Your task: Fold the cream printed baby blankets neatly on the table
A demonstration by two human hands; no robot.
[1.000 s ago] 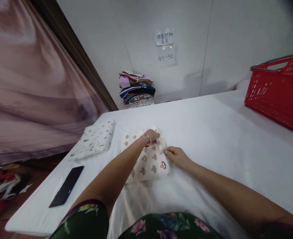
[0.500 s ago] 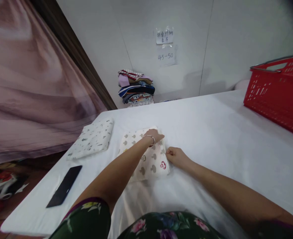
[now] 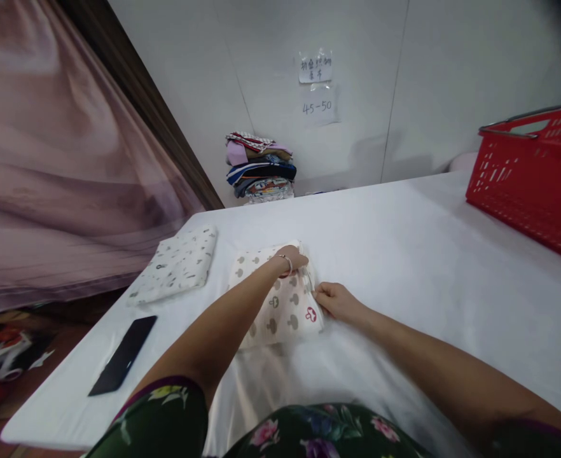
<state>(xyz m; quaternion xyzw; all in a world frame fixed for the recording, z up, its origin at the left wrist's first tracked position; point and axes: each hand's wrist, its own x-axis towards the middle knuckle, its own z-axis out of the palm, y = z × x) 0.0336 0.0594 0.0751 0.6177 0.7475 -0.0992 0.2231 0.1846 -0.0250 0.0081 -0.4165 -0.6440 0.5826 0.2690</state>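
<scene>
The mushroom cloth [image 3: 280, 312] looks nearly folded on the desk [image 3: 404, 254]: left hand [image 3: 292, 261] lies flat on it, right hand [image 3: 332, 299] pinches its edge; only squaring up seems left

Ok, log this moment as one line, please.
left hand: resting on mushroom-print folded cloth | right hand: pinching its right edge | beside: dotted folded cloth, phone | surface: white table

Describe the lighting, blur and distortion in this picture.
Head view: soft, even indoor light, only a faint shadow on the wall. Head view: wide-angle bending tilts the wall seams and the dark frame; the top right corner is dark. Head view: the mushroom-print cloth is sharp, the floral garment at the bottom edge blurred.
</scene>
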